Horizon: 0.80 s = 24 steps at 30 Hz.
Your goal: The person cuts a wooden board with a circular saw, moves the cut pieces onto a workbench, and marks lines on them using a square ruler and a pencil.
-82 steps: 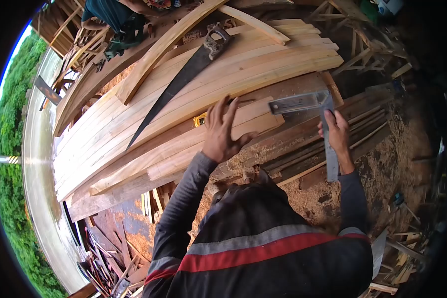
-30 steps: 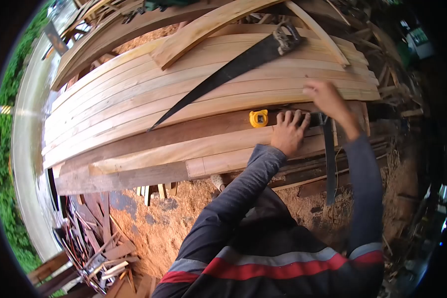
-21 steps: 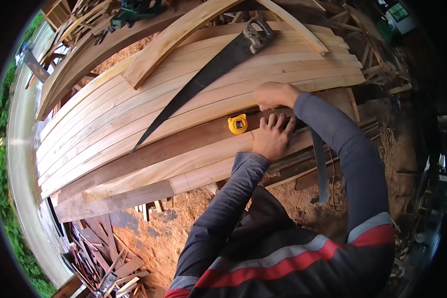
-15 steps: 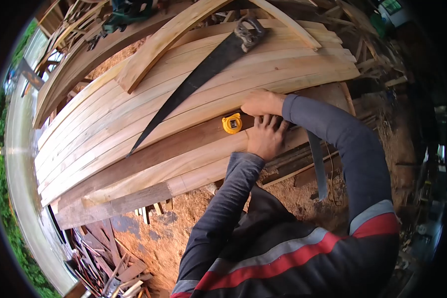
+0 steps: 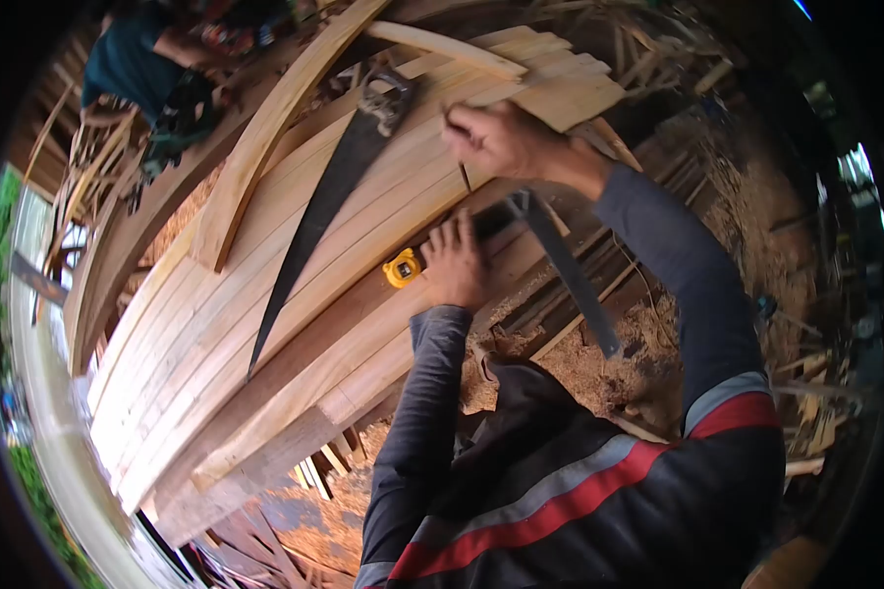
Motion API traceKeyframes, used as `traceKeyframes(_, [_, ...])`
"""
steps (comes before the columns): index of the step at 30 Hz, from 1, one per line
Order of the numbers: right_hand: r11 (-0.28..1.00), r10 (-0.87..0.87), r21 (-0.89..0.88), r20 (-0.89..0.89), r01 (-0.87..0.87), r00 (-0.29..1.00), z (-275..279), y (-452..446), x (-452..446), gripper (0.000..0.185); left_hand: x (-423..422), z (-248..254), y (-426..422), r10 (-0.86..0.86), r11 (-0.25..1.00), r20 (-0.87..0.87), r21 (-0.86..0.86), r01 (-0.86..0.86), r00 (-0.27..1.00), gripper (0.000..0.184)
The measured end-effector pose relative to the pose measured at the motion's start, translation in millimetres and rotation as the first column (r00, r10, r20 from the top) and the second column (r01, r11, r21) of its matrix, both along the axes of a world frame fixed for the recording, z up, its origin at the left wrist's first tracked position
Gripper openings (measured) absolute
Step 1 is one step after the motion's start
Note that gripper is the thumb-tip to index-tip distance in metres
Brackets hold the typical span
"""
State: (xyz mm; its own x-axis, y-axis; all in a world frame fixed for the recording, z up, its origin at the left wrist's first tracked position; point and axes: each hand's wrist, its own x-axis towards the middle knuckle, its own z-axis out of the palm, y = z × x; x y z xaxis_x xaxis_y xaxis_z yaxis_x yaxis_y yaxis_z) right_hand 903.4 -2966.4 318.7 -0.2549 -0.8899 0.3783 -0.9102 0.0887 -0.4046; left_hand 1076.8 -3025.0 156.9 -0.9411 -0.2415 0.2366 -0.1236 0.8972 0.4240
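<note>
My left hand [image 5: 455, 263] lies palm down over the brown board [image 5: 354, 304], fingers slightly spread, beside a yellow tape measure [image 5: 403, 268]. Its fingertips are near the stock of a metal try square [image 5: 568, 273], whose blade extends down past the boards' near edge. Above the square, my right hand [image 5: 501, 139] is raised with its fingers curled. A thin dark stick [image 5: 465, 177] shows just below it; whether the fingers hold it cannot be made out. A handsaw [image 5: 326, 201] rests across the pale planks [image 5: 265, 275], its handle at the top.
A curved plank [image 5: 265, 147] lies across the far boards, near a narrow strip [image 5: 447, 49]. At the top left is another person [image 5: 133, 64] beside a dark green power tool [image 5: 182, 118]. Sawdust [image 5: 481, 393] and scrap wood [image 5: 255, 540] cover parts of the ground.
The view has turned and shifted. My right hand has risen from beside my left hand, where it was half a second ago. My left hand remains near the square and tape measure.
</note>
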Motion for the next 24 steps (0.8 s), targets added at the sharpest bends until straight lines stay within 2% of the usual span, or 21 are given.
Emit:
traceKeyframes(2, [0.971, -0.139, -0.179, 0.111, 0.157, 0.984, 25, 46, 11, 0.015, -5, -10, 0, 0.129, 0.992, -0.016, 0.016, -0.129, 0.991, 0.067])
traceKeyframes(3, [0.957, -0.197, -0.194, 0.106, 0.215, 0.975, 30, 75, 15, 0.018, -9, -24, -2, 0.170, 0.985, -0.045, 0.035, -0.169, 0.984, 0.067])
traceKeyframes(5, [0.916, -0.231, -0.262, 0.277, 0.305, 0.933, 22, 127, 28, 0.018, -6, -20, -3, 0.176, 0.982, -0.103, 0.083, -0.168, 0.979, 0.065])
traceKeyframes(6, [0.890, -0.353, -0.155, 0.361, 0.429, 0.863, 16, 154, 39, 0.020, -7, -21, -6, 0.170, 0.976, -0.109, 0.156, -0.152, 0.979, 0.063])
traceKeyframes(9, [0.751, -0.620, 0.136, 0.478, 0.646, 0.621, -48, 222, 61, 0.025, -14, -45, -30, 0.058, 0.994, -0.143, 0.099, -0.044, 0.988, 0.064])
traceKeyframes(10, [0.760, -0.617, 0.181, 0.502, 0.624, 0.606, -79, 244, 69, 0.025, -12, -32, -25, 0.042, 0.996, -0.208, 0.082, -0.025, 0.977, 0.066])
traceKeyframes(13, [0.767, -0.592, 0.281, 0.656, 0.577, 0.468, -142, 286, 116, 0.030, -13, -25, -22, 0.057, 0.992, -0.168, 0.117, -0.038, 0.984, 0.066])
traceKeyframes(15, [0.745, -0.621, 0.366, 0.685, 0.557, 0.381, -145, 304, 138, 0.037, -17, -39, -29, 0.075, 0.997, -0.215, 0.035, -0.069, 0.974, 0.055])
traceKeyframes(17, [0.768, -0.557, 0.306, 0.753, 0.562, 0.351, -140, 324, 145, 0.042, -19, -35, -27, 0.152, 0.987, -0.145, 0.075, -0.142, 0.978, 0.051])
traceKeyframes(19, [0.652, -0.537, 0.330, 0.836, 0.683, 0.109, -133, 339, 143, 0.043, -23, -29, -27, 0.119, 0.992, -0.146, 0.069, -0.110, 0.982, 0.050])
traceKeyframes(20, [0.663, -0.517, 0.308, 0.847, 0.682, 0.119, -157, 359, 141, 0.042, -24, -26, -28, 0.087, 0.994, -0.156, 0.074, -0.076, 0.984, 0.048])
traceKeyframes(23, [0.539, -0.499, 0.322, 0.866, 0.778, -0.013, -158, 380, 126, 0.038, -24, -19, -21, 0.114, 0.990, -0.098, 0.097, -0.105, 0.989, 0.046])
traceKeyframes(24, [0.516, -0.440, 0.271, 0.898, 0.812, -0.021, -156, 383, 119, 0.035, -24, -18, -19, 0.123, 0.989, -0.087, 0.095, -0.114, 0.989, 0.046])
